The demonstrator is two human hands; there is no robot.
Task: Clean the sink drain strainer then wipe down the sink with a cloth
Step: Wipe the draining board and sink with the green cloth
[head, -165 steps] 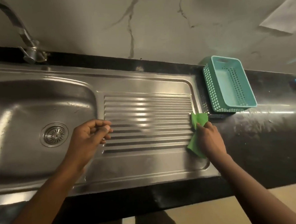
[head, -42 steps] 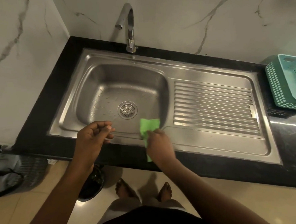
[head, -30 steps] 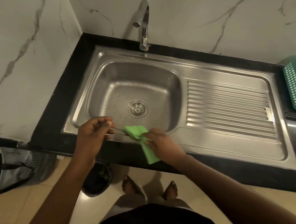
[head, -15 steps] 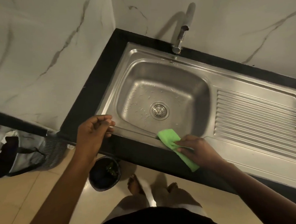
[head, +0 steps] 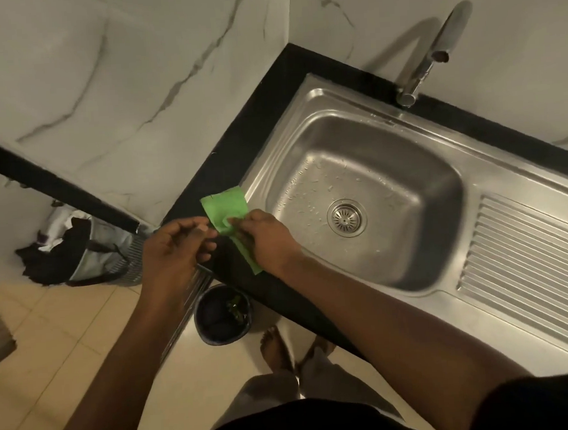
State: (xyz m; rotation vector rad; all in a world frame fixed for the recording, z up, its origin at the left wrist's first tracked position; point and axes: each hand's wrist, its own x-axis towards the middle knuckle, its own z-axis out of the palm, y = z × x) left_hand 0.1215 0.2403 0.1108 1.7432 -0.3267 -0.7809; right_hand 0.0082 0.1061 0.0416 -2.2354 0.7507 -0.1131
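Observation:
The steel sink (head: 402, 161) is set into a black counter (head: 257, 123). Its round drain strainer (head: 346, 217) sits in the drain at the bottom of the wet basin. My right hand (head: 266, 239) grips a green cloth (head: 225, 206) over the counter at the sink's front left corner; part of the cloth hangs below my palm. My left hand (head: 172, 251) is just left of it, its fingers curled and pinched together, with the fingertips at the cloth's edge. I cannot tell whether they hold the cloth.
A curved faucet (head: 432, 49) stands behind the basin. The ribbed drainboard (head: 528, 256) lies to the right. On the floor below the counter edge are a dark bin (head: 222, 315) and a bag (head: 89, 256) against the marble wall. My bare feet (head: 277, 348) are by the bin.
My right hand has slid the green cloth left along the sink's front rim to the front left corner. The view has swung left. My left hand now meets the cloth.

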